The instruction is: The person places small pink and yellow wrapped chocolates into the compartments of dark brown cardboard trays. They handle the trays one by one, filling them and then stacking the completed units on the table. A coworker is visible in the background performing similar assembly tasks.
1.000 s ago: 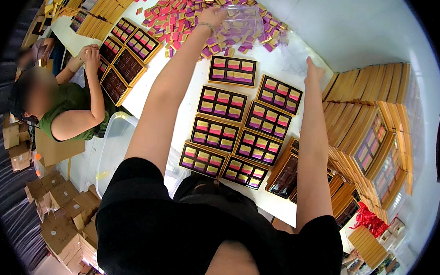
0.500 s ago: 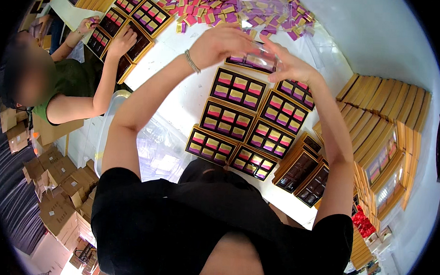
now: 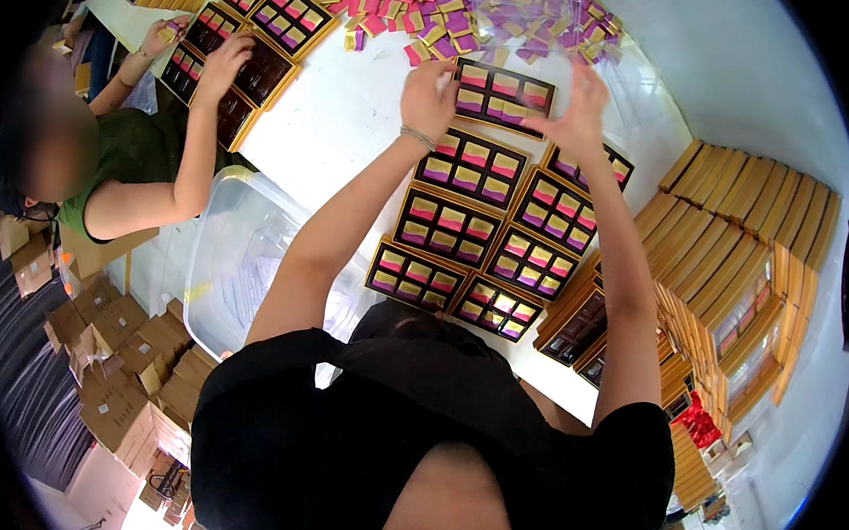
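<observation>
Filling the far box (image 3: 501, 96) at upper centre appears to be the step in hand. It is touched by the left hand (image 3: 430, 95), fingers curled, and the right hand (image 3: 575, 112), spread open (any held packet cannot be told). Next — likely — wrapped pink and purple packets (image 3: 426, 23) must be seated squarely; gold boxes (image 3: 758, 223) are stacked at right.

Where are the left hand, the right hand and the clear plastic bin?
left hand (image 3: 430, 97), head view, on the back of the hand.
right hand (image 3: 575, 112), head view, on the back of the hand.
clear plastic bin (image 3: 220, 220), head view, on its near rim.
</observation>
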A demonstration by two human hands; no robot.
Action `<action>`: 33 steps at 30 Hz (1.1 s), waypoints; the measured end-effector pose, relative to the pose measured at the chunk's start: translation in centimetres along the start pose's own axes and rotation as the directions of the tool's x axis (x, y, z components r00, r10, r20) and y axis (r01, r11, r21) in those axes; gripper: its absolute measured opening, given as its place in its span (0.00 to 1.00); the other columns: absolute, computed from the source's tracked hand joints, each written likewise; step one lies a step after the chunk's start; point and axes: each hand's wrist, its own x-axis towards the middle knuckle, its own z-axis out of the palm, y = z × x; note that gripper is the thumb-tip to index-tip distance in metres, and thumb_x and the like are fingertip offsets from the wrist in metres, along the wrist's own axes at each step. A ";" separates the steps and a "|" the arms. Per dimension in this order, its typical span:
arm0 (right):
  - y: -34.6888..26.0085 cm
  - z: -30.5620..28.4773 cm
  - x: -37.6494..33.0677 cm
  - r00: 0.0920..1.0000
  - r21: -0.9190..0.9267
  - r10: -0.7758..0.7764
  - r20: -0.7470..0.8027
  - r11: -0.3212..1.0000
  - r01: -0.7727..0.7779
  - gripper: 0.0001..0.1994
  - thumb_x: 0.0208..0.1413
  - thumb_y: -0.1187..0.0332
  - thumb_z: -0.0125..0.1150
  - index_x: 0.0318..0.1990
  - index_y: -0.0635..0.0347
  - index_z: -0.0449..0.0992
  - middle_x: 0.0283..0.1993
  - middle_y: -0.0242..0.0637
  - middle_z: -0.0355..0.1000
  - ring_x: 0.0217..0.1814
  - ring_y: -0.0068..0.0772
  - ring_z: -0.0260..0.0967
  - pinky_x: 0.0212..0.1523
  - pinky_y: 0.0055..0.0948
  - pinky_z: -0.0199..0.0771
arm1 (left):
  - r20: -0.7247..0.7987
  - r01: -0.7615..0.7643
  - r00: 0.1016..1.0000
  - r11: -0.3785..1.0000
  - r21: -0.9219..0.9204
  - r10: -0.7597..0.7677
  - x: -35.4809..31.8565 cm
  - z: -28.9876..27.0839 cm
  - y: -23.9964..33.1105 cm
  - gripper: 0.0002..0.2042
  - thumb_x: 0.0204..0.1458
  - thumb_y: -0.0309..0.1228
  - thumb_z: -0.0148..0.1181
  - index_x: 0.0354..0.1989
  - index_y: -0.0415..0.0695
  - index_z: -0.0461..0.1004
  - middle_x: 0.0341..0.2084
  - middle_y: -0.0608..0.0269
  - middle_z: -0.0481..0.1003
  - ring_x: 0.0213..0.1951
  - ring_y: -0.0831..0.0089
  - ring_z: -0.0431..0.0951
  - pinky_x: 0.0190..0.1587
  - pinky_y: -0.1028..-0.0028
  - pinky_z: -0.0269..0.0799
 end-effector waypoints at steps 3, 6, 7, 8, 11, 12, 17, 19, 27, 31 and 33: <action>1.9 -1.5 -0.2 0.935 0.305 0.344 -0.090 0.903 -0.303 0.60 0.29 0.49 0.79 0.69 0.59 0.46 0.61 0.53 0.51 0.62 0.52 0.48 0.59 0.42 0.60 | 0.203 -0.361 0.913 0.933 -0.006 0.354 0.6 1.2 3.8 0.16 0.41 0.30 0.66 0.42 0.45 0.76 0.41 0.59 0.73 0.47 0.58 0.70 0.52 0.64 0.66; 2.4 -2.4 -0.9 0.968 0.178 0.232 -0.090 0.960 -0.214 0.61 0.30 0.44 0.77 0.69 0.62 0.44 0.62 0.53 0.51 0.63 0.53 0.47 0.62 0.48 0.52 | 0.417 -0.406 0.850 0.905 0.128 0.323 0.5 2.6 5.0 0.19 0.37 0.32 0.69 0.42 0.45 0.76 0.43 0.62 0.72 0.49 0.57 0.68 0.53 0.64 0.64; 2.5 -2.7 -1.1 0.981 0.111 0.170 -0.095 0.981 -0.159 0.61 0.30 0.43 0.76 0.69 0.62 0.44 0.62 0.53 0.51 0.63 0.53 0.47 0.62 0.49 0.51 | 0.403 -0.440 0.839 0.891 0.110 0.364 0.5 3.0 4.6 0.20 0.36 0.33 0.70 0.41 0.45 0.76 0.43 0.62 0.72 0.49 0.58 0.68 0.53 0.63 0.64; 2.1 -3.2 -1.5 0.981 0.097 0.176 -0.081 0.981 -0.168 0.61 0.30 0.42 0.75 0.68 0.62 0.45 0.62 0.53 0.51 0.63 0.54 0.48 0.62 0.48 0.51 | 0.395 -0.475 0.823 0.876 0.087 0.407 0.8 3.0 4.4 0.20 0.35 0.33 0.70 0.41 0.45 0.76 0.43 0.62 0.72 0.48 0.58 0.68 0.53 0.63 0.64; 2.4 -3.8 -2.8 0.979 0.084 0.184 -0.083 0.981 -0.177 0.60 0.30 0.43 0.76 0.68 0.61 0.46 0.62 0.55 0.51 0.62 0.56 0.48 0.61 0.50 0.52 | 0.363 -0.411 0.873 0.893 0.183 0.327 4.4 3.0 3.0 0.19 0.34 0.35 0.71 0.37 0.45 0.74 0.43 0.59 0.72 0.48 0.57 0.69 0.50 0.59 0.62; 2.4 -4.1 -2.9 0.988 0.014 0.147 -0.053 0.989 -0.146 0.59 0.29 0.46 0.77 0.68 0.59 0.47 0.63 0.54 0.50 0.63 0.56 0.48 0.61 0.49 0.55 | 0.170 -0.265 0.957 0.947 0.182 0.235 6.9 1.6 3.4 0.22 0.37 0.39 0.71 0.41 0.45 0.74 0.41 0.58 0.74 0.46 0.56 0.70 0.49 0.58 0.63; -0.6 -0.8 -1.5 0.973 -0.038 -0.054 0.225 0.997 0.064 0.56 0.27 0.52 0.79 0.67 0.54 0.52 0.64 0.50 0.49 0.66 0.57 0.46 0.62 0.50 0.58 | 0.088 0.174 0.982 0.983 -0.051 -0.169 8.3 -0.6 -3.3 0.20 0.51 0.43 0.61 0.46 0.41 0.75 0.38 0.51 0.78 0.42 0.60 0.77 0.45 0.63 0.74; -1.0 1.0 -1.2 0.952 0.007 -0.058 0.302 0.998 0.059 0.55 0.27 0.53 0.78 0.67 0.51 0.52 0.65 0.48 0.49 0.67 0.55 0.46 0.62 0.48 0.60 | 0.227 0.415 0.894 0.904 -0.101 -0.385 5.6 0.4 -6.7 0.21 0.56 0.46 0.55 0.46 0.40 0.75 0.37 0.54 0.78 0.39 0.66 0.79 0.37 0.70 0.77; 0.4 3.4 -0.1 0.923 -0.015 -0.060 0.380 0.997 0.071 0.55 0.28 0.50 0.77 0.67 0.51 0.52 0.65 0.50 0.49 0.68 0.55 0.45 0.63 0.44 0.60 | 0.231 0.463 0.873 0.878 -0.121 -0.429 2.0 1.9 -1.7 0.21 0.53 0.46 0.56 0.47 0.43 0.77 0.33 0.57 0.80 0.36 0.69 0.80 0.40 0.72 0.72; 1.4 5.0 -0.6 0.948 -0.067 -0.166 0.270 0.979 0.191 0.50 0.36 0.48 0.73 0.68 0.48 0.51 0.68 0.49 0.46 0.70 0.59 0.42 0.65 0.50 0.55 | 0.260 0.465 0.856 0.885 -0.013 -0.446 1.5 2.3 -1.3 0.21 0.47 0.43 0.61 0.49 0.47 0.77 0.35 0.60 0.80 0.37 0.66 0.80 0.42 0.70 0.73; 0.4 4.8 -0.5 0.925 -0.167 -0.182 0.333 0.954 0.248 0.49 0.38 0.48 0.71 0.68 0.48 0.51 0.69 0.49 0.44 0.70 0.60 0.41 0.65 0.53 0.53 | 0.223 0.463 0.868 0.885 -0.045 -0.443 1.1 2.3 -1.8 0.21 0.46 0.40 0.63 0.49 0.48 0.76 0.34 0.60 0.80 0.37 0.65 0.80 0.42 0.70 0.73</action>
